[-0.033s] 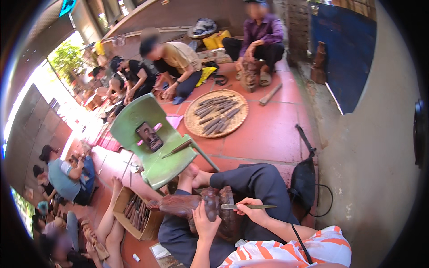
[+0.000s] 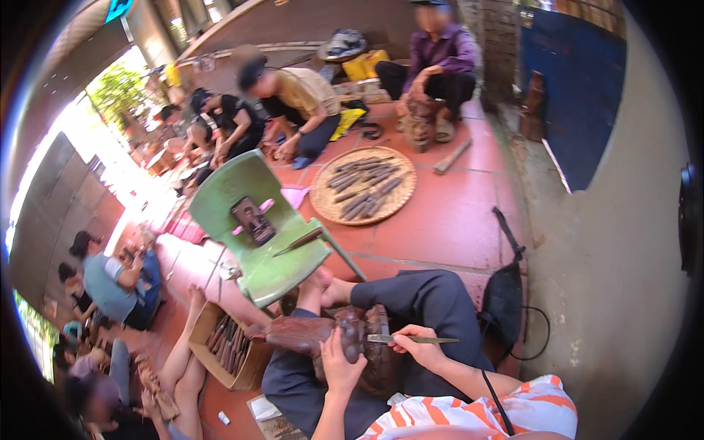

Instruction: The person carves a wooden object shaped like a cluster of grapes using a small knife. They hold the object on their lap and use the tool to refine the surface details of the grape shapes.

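Note:
A dark reddish-brown wooden carving [image 2: 299,334] lies on its side across my lap, with rounded, figure-like shapes. My left hand [image 2: 342,367] is closed around its middle, thumb and fingers pressing on the wood. Pinched in my right hand [image 2: 420,347] is a slim flat metal chisel [image 2: 440,339]. Its flat end points left and meets the carving near the broad base, right of my left hand. The carving's underside is hidden by my hand and legs.
A green plastic chair [image 2: 290,271] holds a phone [image 2: 252,221] and a pointed tool [image 2: 299,242]. Beside my leg stands a cardboard box [image 2: 253,364] of tools. Farther off lie a round woven tray [image 2: 320,196] of tools and a mallet [image 2: 452,157]. Several people sit around. A black bag [image 2: 501,295] leans right.
The whole view has shifted slightly, so the surroundings sit a little farther right. Both hands keep their grips on the carving and the chisel.

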Demonstrator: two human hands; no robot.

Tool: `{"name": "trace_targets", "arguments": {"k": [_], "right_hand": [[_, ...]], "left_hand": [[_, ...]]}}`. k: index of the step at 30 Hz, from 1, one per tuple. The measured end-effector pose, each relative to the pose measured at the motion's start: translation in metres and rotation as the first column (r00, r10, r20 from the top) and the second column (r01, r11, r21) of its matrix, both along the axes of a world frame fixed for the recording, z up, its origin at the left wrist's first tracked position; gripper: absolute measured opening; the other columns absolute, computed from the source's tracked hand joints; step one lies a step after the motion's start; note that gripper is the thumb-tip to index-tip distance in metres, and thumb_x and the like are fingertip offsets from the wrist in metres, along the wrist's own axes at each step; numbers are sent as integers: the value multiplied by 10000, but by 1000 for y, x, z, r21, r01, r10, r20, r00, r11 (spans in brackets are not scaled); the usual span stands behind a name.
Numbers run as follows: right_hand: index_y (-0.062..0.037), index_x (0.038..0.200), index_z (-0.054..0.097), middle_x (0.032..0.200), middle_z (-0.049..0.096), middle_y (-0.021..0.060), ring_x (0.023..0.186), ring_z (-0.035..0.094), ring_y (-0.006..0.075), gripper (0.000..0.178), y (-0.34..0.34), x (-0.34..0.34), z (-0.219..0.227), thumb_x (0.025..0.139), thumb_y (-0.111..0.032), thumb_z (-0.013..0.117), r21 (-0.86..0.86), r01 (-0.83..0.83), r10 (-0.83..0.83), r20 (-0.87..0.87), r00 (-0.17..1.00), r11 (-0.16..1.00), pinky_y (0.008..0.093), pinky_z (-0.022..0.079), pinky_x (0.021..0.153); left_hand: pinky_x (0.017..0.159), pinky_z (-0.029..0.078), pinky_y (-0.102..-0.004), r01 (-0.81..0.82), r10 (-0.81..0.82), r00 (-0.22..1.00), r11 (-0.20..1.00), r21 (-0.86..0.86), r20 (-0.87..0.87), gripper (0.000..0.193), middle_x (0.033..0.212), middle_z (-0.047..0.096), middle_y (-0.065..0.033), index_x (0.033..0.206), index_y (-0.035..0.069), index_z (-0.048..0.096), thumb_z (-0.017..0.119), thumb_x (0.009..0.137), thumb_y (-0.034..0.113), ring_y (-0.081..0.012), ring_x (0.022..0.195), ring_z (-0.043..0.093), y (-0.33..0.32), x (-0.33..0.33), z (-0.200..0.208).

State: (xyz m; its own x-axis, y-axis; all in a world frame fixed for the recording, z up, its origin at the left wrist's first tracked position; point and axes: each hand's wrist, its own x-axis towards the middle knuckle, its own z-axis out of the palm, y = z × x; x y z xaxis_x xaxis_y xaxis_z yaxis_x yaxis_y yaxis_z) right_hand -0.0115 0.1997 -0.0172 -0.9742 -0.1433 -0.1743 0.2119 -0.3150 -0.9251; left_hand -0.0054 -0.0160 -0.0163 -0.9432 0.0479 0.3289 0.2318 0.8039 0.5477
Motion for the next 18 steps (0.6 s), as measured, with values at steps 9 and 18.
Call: {"name": "trace_targets", "arguments": {"k": [9, 18], "right_hand": [[57, 941, 638, 827, 702, 136, 677, 660, 141, 135, -9, -2, -1, 928, -64, 578, 41, 54, -53, -42, 998, 998, 249, 540, 635], [29, 973, 632, 755, 664, 81, 590, 589, 93, 161, -1, 4, -11, 961, -112, 556, 156, 113, -109, -35, 993, 981, 201, 494, 567]], "left_hand": [[1107, 334, -493, -173, 171, 984, 985, -26, -56, 722, 1277, 554, -180, 1372, 95, 468, 755, 723, 230, -328, 1228, 514, 7, 1, 7], [1134, 317, -481, -188, 193, 978, 980, 71, -76, 750, 1324, 515, -197, 1385, 90, 454, 730, 690, 144, -336, 1255, 493, 10, 9, -6]]}}
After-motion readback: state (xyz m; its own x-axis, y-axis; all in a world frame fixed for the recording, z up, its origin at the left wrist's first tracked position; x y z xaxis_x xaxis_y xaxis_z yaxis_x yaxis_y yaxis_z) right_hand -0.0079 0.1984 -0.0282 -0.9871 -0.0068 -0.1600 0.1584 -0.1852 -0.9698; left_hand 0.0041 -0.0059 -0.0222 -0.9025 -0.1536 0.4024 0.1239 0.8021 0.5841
